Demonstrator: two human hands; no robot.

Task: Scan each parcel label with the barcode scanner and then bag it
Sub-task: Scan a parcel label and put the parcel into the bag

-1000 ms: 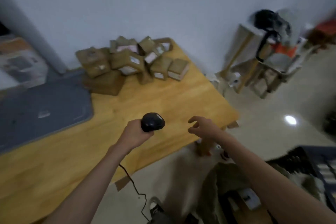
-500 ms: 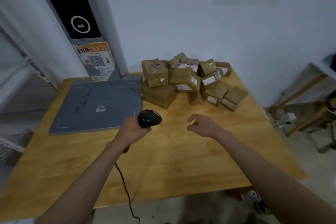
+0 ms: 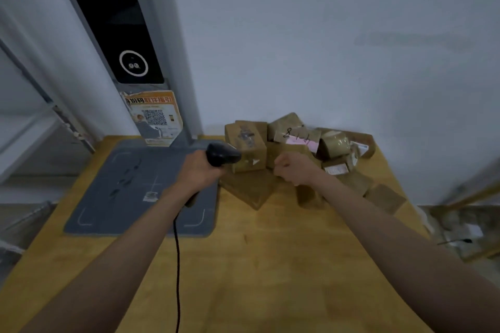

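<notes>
Left hand (image 3: 198, 170) grips scanner (image 3: 222, 154) just beside parcels (image 3: 295, 149).

Premises appear to be a parcel pickup or sorting station. Evidence: taped cardboard parcels (image 3: 295, 149) heaped on a wooden table (image 3: 270, 273); a grey weighing pad (image 3: 127, 192); an upright scanning terminal (image 3: 119, 35) bearing a QR-code notice (image 3: 154, 116).

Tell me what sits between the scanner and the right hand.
In the head view, a brown parcel stands between the scanner and the right hand.
</notes>
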